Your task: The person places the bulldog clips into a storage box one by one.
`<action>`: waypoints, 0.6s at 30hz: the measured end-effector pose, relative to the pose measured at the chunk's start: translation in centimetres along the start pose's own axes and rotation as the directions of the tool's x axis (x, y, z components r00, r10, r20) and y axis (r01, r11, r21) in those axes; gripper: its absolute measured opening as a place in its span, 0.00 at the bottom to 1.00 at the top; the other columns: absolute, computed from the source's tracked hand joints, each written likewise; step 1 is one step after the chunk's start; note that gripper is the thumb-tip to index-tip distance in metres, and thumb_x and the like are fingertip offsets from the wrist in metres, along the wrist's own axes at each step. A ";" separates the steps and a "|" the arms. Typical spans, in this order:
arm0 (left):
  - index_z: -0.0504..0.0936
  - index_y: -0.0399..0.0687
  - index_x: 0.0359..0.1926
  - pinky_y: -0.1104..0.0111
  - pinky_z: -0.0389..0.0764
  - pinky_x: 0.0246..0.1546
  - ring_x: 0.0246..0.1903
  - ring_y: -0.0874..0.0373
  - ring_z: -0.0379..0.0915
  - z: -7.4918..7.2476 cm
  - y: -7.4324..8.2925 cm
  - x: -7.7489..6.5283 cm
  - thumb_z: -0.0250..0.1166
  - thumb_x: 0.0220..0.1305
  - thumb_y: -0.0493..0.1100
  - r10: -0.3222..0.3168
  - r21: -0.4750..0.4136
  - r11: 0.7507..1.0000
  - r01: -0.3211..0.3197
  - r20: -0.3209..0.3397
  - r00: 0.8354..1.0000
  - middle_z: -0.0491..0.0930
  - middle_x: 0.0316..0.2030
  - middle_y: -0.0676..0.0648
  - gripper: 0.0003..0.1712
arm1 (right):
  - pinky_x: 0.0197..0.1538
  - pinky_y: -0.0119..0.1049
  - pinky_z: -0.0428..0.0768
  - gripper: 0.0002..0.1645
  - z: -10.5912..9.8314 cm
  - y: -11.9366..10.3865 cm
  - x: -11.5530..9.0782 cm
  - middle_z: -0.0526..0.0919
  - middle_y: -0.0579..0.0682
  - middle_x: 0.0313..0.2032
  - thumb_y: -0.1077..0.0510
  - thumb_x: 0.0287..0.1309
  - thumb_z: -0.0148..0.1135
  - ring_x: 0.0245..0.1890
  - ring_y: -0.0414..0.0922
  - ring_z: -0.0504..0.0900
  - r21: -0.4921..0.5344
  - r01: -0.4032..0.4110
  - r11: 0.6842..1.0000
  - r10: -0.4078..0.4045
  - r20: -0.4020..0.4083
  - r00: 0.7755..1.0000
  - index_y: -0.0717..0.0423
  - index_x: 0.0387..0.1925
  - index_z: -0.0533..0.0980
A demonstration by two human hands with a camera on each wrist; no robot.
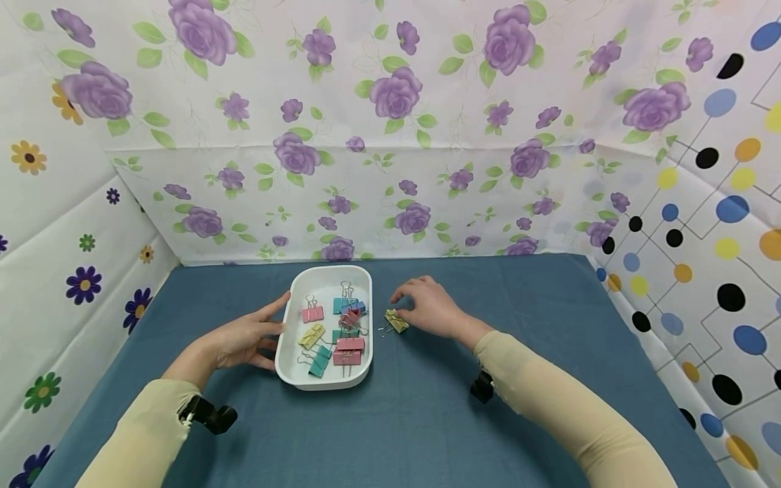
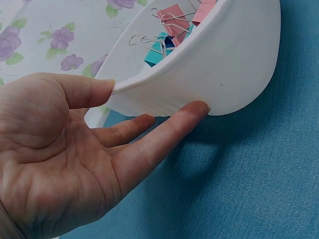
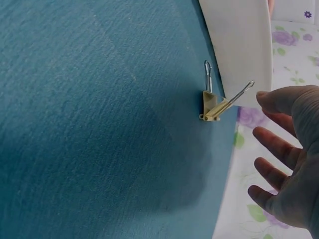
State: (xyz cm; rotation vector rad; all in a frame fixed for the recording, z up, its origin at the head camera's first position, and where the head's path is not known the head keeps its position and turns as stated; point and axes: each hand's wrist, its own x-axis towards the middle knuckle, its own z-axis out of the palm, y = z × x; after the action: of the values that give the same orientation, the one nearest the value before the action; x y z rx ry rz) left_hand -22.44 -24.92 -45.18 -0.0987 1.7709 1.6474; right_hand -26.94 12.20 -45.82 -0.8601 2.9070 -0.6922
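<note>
A white tray [image 1: 283, 369] holds several binder clips in pink, teal, blue and yellow, with wire handles. My left hand [image 1: 244, 339] is at the tray's left side, fingers fairly straight against the outer wall; in the left wrist view the thumb tip meets the rim. One yellow binder clip [image 1: 397, 320] is on the cloth just right of the tray. Above and beside that clip hovers my right hand [image 1: 434, 306]. In the right wrist view the fingers are spread and relaxed, apart from the clip's raised wire handles, with nothing held.
Blue cloth [image 1: 421, 420] covers the table. Flowered sheeting [image 1: 366, 203] stands along the back, with a dotted sheet [image 1: 689, 271] at the right and another flowered one [image 1: 73, 339] at the left. Black devices [image 1: 210, 415] are fixed at both wrists.
</note>
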 end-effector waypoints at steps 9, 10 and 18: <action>0.38 0.88 0.68 0.45 0.76 0.40 0.57 0.36 0.63 0.0 0.0 0.0 0.49 0.72 0.46 -0.001 0.002 1.000 0.001 0.000 1.000 0.46 0.68 0.41 0.38 | 0.56 0.51 0.64 0.14 0.5 0.3 0.4 0.76 0.40 0.48 0.45 0.53 0.66 0.56 0.49 0.65 -0.031 0.008 0.999 -0.006 0.059 0.998 0.39 0.43 0.80; 0.38 0.88 0.68 0.45 0.76 0.40 0.57 0.37 0.63 0.0 0.0 0.0 0.49 0.72 0.46 -0.001 0.001 1.000 0.001 -0.001 1.000 0.46 0.68 0.41 0.38 | 0.56 0.51 0.64 0.14 0.5 0.3 0.4 0.76 0.40 0.49 0.45 0.53 0.66 0.56 0.49 0.65 -0.033 0.009 0.999 -0.007 0.063 0.998 0.39 0.43 0.80; 0.39 0.88 0.68 0.45 0.76 0.40 0.56 0.37 0.64 0.0 0.0 0.0 0.49 0.72 0.46 0.001 0.000 1.000 -0.001 -0.004 1.000 0.46 0.68 0.41 0.39 | 0.57 0.52 0.63 0.12 1.0 0.2 0.5 0.75 0.40 0.48 0.44 0.53 0.65 0.57 0.49 0.65 -0.058 -0.006 0.998 0.010 0.079 0.997 0.37 0.41 0.80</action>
State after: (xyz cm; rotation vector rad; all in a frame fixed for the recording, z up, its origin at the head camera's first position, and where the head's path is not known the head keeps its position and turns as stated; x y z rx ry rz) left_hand -22.39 -24.91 -45.20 -0.1004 1.7743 1.6487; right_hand -27.37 11.70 -46.77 -0.8601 2.8715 -0.5619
